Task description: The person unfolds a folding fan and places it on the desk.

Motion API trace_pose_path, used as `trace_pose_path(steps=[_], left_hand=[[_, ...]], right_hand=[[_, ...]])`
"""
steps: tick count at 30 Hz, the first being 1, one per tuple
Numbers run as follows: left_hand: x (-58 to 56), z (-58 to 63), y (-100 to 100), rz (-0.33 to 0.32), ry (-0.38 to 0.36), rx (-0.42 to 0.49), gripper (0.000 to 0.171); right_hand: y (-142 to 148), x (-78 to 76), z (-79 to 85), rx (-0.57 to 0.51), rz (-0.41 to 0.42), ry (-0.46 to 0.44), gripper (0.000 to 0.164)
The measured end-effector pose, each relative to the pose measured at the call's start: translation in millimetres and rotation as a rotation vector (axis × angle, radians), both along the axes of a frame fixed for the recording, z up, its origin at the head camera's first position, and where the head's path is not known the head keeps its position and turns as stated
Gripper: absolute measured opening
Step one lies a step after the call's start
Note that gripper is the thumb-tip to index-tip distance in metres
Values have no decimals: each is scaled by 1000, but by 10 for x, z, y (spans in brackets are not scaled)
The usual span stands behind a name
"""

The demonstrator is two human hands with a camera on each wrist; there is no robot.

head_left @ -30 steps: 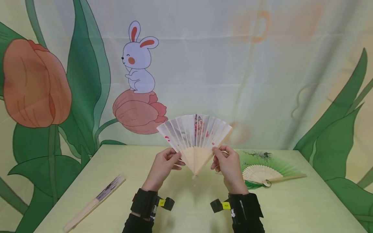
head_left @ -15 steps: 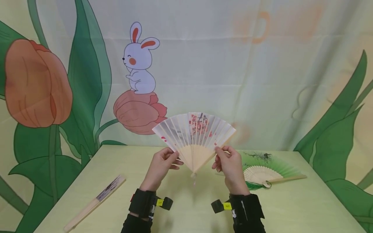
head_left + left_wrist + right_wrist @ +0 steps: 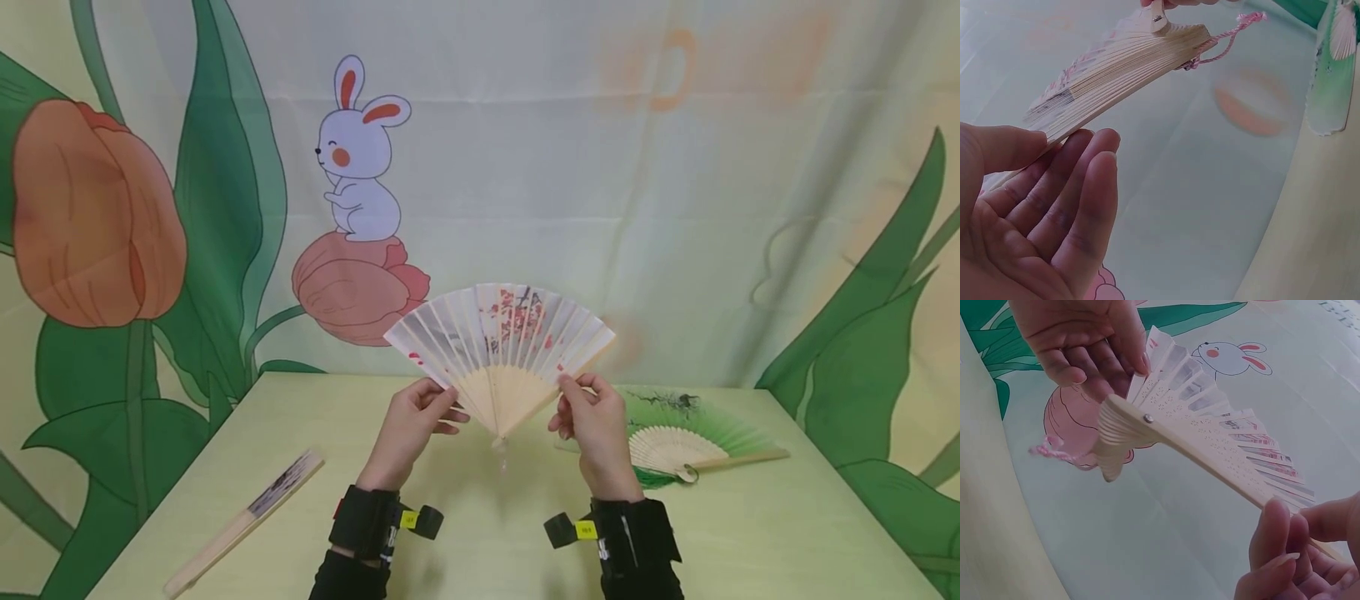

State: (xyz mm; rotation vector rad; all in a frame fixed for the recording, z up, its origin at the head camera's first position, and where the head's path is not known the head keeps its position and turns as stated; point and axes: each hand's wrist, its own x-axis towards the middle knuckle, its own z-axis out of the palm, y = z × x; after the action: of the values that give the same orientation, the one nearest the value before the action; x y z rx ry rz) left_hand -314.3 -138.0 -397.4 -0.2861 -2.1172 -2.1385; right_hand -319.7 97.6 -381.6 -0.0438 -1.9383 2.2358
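Head: three fans [image 3: 504, 379], two hands [image 3: 414, 423]

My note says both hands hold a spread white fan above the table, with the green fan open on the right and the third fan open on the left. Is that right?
Not quite: the third fan, on the left, is folded, as the head view shows. The left hand and right hand hold the spread white fan, and the green fan is open on the right.

left hand [image 3: 411, 427] — raised, pinching | right hand [image 3: 597, 427] — raised, pinching | level, apart | forearms [image 3: 349, 579] extended forward
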Motion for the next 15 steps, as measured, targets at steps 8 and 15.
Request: trace_pose_path(steps=[8,15], left_hand=[[-2,3,-10,9,3,0,22],[-7,1,-41,32,-1,9,22]], right_hand=[[4,8,-7,-22,-2,29,22],[23,7,-10,-53,-3,26,23]])
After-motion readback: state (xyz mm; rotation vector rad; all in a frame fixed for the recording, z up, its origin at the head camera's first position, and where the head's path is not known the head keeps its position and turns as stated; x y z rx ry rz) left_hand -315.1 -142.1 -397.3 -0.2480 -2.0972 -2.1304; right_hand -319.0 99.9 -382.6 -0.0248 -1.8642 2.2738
